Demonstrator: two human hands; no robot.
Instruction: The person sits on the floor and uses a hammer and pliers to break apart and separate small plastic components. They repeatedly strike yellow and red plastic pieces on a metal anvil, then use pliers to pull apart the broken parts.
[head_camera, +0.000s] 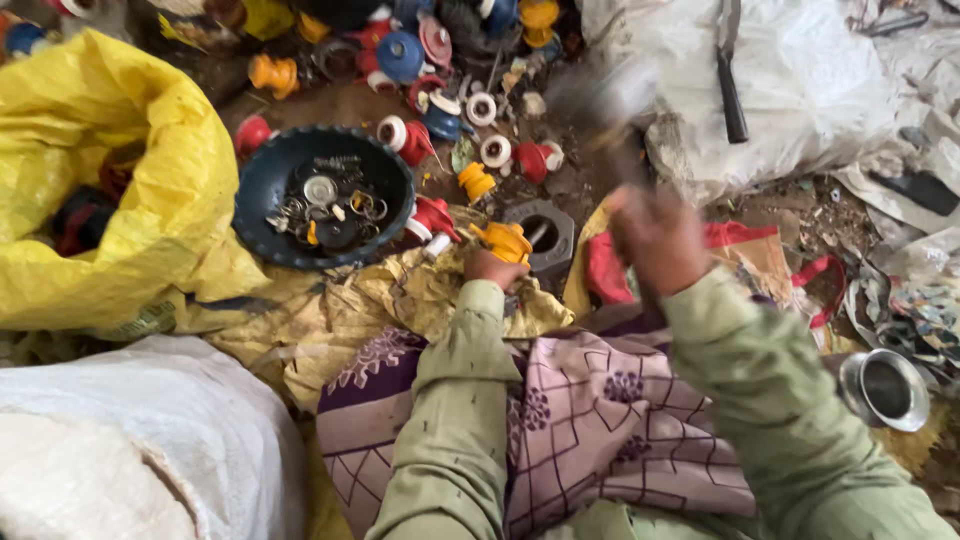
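Bare dirt floor, littered; yellow sack left, white sheeting right, soft daylight.

1. This is looking like a scrap-sorting workshop run on a bare dirt floor, not at a counter.
2. Red, blue and yellow plastic spools are lying heaped on the ground.
3. A dark round basin is holding small metal rings and washers.
4. A big yellow sack and white sacks are crowding the sides.
5. A knife is resting on one white sack, and a steel cup is standing nearby.
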